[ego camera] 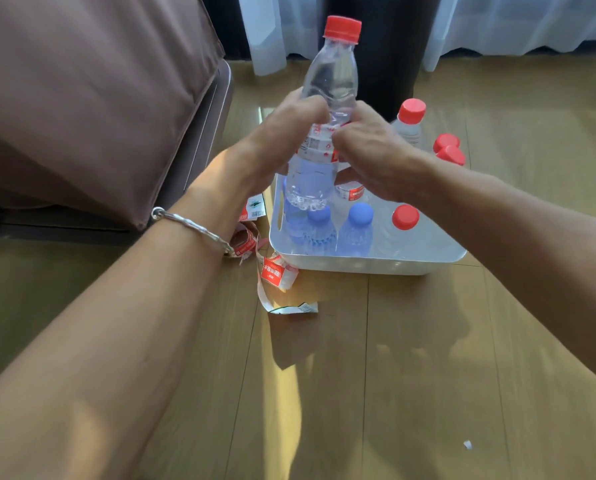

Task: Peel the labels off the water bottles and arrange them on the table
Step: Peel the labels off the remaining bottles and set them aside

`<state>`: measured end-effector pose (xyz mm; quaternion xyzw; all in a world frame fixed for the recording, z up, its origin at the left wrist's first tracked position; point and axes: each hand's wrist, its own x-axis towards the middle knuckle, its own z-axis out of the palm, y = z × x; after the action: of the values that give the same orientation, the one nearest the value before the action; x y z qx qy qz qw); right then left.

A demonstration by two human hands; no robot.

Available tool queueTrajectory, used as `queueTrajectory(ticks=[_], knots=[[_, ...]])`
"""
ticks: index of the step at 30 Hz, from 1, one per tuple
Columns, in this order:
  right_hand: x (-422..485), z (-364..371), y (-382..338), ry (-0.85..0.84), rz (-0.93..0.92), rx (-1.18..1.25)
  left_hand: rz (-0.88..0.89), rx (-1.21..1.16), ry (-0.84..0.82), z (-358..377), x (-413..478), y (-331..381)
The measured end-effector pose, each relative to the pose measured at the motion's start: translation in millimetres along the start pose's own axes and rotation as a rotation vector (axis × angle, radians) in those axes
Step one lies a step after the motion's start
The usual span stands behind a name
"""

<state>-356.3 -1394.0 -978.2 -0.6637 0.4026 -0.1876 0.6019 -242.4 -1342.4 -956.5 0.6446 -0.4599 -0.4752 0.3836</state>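
Scraps [277, 271] of peeled labels lie on the floor [428, 358] off the bin's [359, 263] near left corner. Your left hand [282, 133] is wrapped round the bottle [331, 74], held upright over the bin's far left corner. Your right hand [369, 150] is curled in, pinching at the label [319, 147]. Looks like mid-peel to me, so next you'd catch a loose edge and tear it round. Your knuckles hide the fingertips, so I can't tell how much has lifted.

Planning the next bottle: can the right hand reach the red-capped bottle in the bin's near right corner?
Probably, once freed: the right hand holds the raised bottle; the red-capped bottle stands uncovered close by.
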Motion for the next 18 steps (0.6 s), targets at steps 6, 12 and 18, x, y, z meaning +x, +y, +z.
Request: queueTrajectory(ticks=[6, 12, 18], knots=[[0, -2, -1, -0.085, 0.032, 0.099, -0.072, 0.008, 0.110, -3, 9, -17], [-4, 1, 1, -0.148, 0.007, 0.089, -0.077, -0.061, 0.224, -2, 18, -16], [-2, 7, -4, -0.121, -0.031, 0.043, -0.101, -0.218, 0.313, -2, 26, -20]])
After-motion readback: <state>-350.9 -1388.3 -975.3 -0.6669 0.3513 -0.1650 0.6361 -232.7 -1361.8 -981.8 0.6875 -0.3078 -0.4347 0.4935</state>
